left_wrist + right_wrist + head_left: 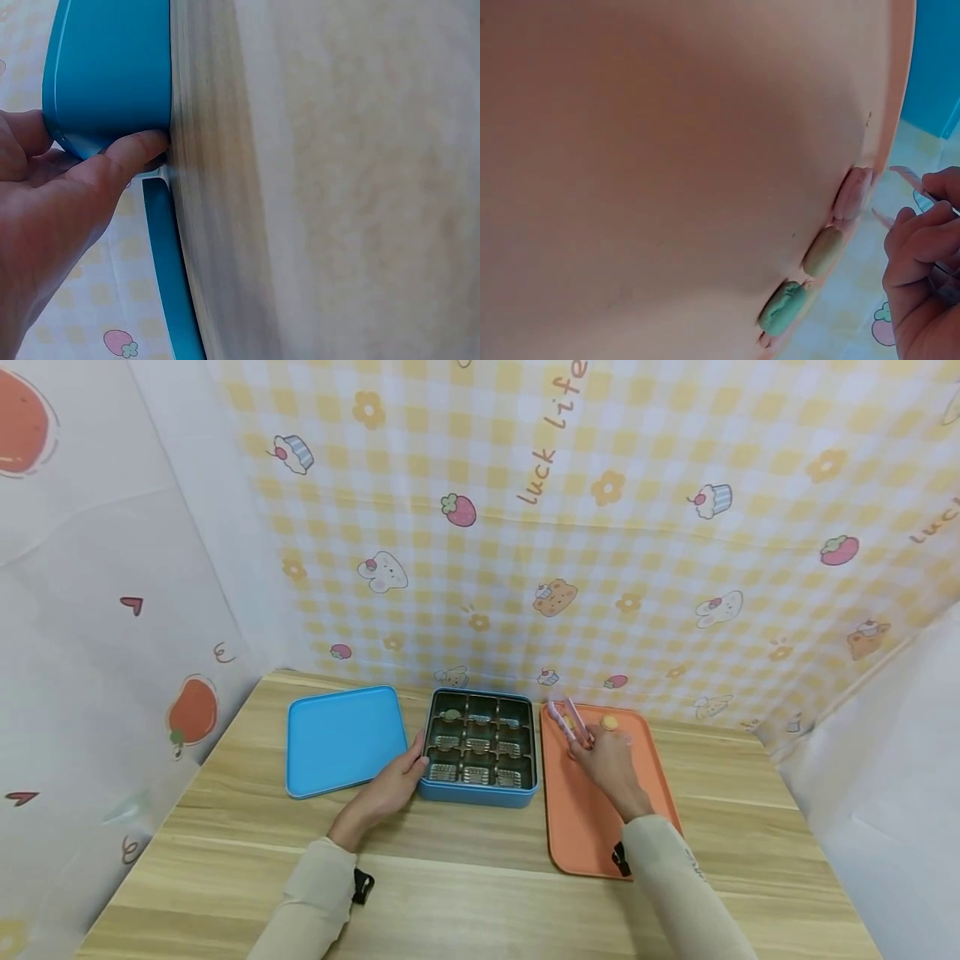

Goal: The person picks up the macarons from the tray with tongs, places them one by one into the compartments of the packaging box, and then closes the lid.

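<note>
A blue square tin stands mid-table, its gold insert divided into several compartments. A greenish macaron lies in the far-left compartment. Against the tin's left side rests my left hand; in the left wrist view its fingers touch the wall near a bottom corner. My right hand grips pink tongs over the far-left part of an orange tray. The tong arms stand apart near a yellow macaron. Pink, yellow and green macarons show in the right wrist view.
A blue lid lies left of the tin on the wooden table. Another yellow macaron sits at the tray's far edge. A patterned yellow-check cloth hangs behind the table, with pale cloth at both sides.
</note>
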A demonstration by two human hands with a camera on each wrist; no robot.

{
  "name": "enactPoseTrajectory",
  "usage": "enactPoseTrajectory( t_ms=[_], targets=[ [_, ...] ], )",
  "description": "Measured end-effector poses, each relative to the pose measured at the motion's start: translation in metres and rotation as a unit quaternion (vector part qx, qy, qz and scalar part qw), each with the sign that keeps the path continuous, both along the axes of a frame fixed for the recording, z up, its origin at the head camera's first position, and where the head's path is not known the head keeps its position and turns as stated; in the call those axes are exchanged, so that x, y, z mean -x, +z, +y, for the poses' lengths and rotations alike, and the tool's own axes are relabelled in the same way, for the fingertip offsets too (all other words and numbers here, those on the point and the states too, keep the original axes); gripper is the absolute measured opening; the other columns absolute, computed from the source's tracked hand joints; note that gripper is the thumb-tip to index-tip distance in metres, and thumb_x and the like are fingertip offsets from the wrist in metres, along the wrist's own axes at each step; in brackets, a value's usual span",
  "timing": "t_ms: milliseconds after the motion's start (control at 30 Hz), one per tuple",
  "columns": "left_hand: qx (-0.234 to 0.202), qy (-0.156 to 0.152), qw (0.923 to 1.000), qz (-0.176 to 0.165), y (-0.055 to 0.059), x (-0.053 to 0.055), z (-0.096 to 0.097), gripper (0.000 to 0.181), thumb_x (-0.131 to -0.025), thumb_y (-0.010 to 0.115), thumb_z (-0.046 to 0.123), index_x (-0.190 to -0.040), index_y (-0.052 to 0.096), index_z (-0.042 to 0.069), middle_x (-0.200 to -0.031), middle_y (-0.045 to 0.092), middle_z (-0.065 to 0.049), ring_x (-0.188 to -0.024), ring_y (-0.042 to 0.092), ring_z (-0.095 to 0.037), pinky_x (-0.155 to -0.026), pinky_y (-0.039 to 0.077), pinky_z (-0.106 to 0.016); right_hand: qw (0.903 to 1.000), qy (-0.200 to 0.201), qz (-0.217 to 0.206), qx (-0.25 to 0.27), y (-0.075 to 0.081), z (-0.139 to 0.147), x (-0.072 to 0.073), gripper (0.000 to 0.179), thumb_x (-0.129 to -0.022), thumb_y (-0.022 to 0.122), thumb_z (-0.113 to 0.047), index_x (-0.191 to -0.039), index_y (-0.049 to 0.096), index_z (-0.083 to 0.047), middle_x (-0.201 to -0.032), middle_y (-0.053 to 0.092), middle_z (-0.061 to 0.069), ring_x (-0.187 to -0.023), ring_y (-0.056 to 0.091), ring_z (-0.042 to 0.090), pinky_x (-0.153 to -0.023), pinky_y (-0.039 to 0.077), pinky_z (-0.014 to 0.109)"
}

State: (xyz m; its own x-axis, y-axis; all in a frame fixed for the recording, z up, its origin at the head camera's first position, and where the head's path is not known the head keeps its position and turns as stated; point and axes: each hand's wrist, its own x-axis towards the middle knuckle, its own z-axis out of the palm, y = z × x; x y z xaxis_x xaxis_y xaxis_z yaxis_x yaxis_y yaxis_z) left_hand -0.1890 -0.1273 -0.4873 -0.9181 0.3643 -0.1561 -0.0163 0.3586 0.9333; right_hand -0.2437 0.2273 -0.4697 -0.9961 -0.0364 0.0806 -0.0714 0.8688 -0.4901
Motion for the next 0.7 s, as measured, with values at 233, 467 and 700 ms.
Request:
enactPoseTrajectory(
  t_ms=[233,467,700],
  targets=[
    [-0.005,0.003,1.0,0.001,0.0006,-0.0009,0.0001,0.059,-0.111,0.026,0.016,-0.157,-0.008,0.001,-0.165,-0.01,-0.017,-0.151,-0.006,-0.036,-0.121,0.006,-0.052,0.9994,0.0,-0.033,0.01,-0.0042,0.001,0.0031,0.022,-0.096,0.06,-0.022,-0.082,0.053,-0.007,-0.06,0.052,0.003,-0.045,0.038,0.011,-0.042,0.029,0.025],
    [-0.011,0.002,0.9999,-0.007,0.0027,-0.0013,0.0011,0.059,-0.111,0.026,0.016,-0.157,-0.008,0.001,-0.165,-0.011,-0.016,-0.151,-0.007,-0.034,-0.121,0.005,-0.051,0.998,-0.012,-0.061,0.009,-0.0026,-0.0005,0.0053,0.019,-0.097,0.059,-0.023,-0.087,0.055,-0.007,-0.062,0.051,0.005,-0.046,0.039,0.013,-0.043,0.031,0.026],
    [-0.012,0.004,0.9999,-0.007,0.0026,-0.001,0.0007,0.06,-0.111,0.027,0.016,-0.157,-0.008,0.001,-0.165,-0.011,-0.017,-0.151,-0.007,-0.035,-0.121,0.005,-0.051,0.9984,-0.009,-0.056,-0.011,-0.0033,-0.0016,0.0088,0.015,-0.096,0.059,-0.02,-0.09,0.058,-0.006,-0.063,0.051,0.005,-0.048,0.04,0.014,-0.045,0.031,0.026]
  ],
)
